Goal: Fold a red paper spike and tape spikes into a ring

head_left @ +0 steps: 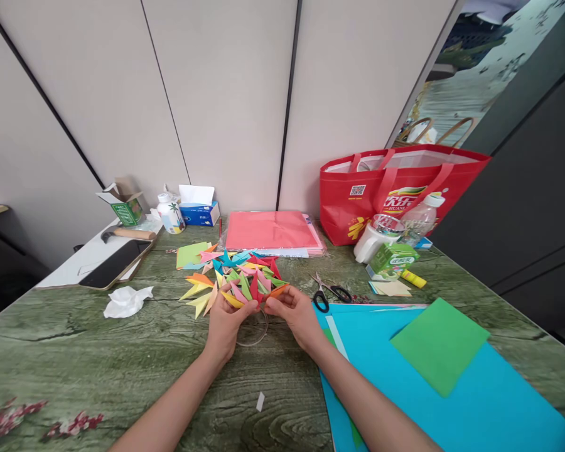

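Both hands meet near the middle of the table, around a cluster of folded paper pieces in red, pink, green, yellow and orange. My left hand pinches the cluster's lower left edge, by a yellow piece. On the right side, my right hand has its thumb and fingers closed on an orange folded piece. A thin clear ring shows just below the fingertips, partly hidden by them. More folded pieces, yellow, orange and blue, lie behind and left of the hands.
Black-handled scissors lie right of the hands, above large blue sheets bearing a green square. Behind are a pink paper pack and red bag. Crumpled tissue and a phone lie left.
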Demonstrator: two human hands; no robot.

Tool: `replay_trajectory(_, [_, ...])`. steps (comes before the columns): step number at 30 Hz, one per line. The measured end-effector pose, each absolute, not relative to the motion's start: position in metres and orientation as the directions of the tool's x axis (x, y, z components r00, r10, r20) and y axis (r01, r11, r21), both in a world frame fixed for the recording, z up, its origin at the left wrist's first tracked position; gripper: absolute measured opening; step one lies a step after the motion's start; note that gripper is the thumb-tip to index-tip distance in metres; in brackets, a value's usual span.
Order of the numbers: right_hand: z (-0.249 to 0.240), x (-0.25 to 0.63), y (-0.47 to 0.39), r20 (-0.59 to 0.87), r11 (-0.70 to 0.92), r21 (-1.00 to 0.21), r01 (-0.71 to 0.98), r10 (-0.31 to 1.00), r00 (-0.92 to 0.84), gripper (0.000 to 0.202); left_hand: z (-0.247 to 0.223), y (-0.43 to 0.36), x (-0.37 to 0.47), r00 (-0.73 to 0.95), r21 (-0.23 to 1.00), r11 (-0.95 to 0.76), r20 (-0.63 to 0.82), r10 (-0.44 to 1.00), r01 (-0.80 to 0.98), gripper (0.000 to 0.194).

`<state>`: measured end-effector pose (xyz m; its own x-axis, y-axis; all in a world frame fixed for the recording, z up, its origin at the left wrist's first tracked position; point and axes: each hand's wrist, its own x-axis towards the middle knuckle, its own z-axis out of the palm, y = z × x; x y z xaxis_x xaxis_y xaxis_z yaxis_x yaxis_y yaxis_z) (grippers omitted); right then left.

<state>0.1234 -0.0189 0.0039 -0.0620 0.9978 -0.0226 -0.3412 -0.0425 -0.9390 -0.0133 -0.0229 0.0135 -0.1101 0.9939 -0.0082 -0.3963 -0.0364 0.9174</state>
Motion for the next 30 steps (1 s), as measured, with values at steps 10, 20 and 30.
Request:
replay_trajectory(10, [0.0037,0.1265,-0.0174,-0.071,-0.08,-0.95,-0.302,0.997,-0.041,0.03,0.0106,-0.0216,-0.0155,-0.134,0.936,-0.028,-0.021,0.991,-0.35,0.056])
replay_trajectory(20, [0.001,0.125,-0.017,0.017,0.012,-0.97,-0.242,1.0,-0.02,0.027,0.0069,-0.0211,-0.0151,-0.106,0.948,0.009,-0.045,0.993,-0.319,0.06])
replay_trajectory(30, [0.0052,0.1234,-0.0218,0.095,0.093,-0.987,-0.133,0.995,-0.01,0.025,0.0079,-0.022,-0.0146,-0.122,0.947,0.006,-0.047,0.991,-0.321,0.063])
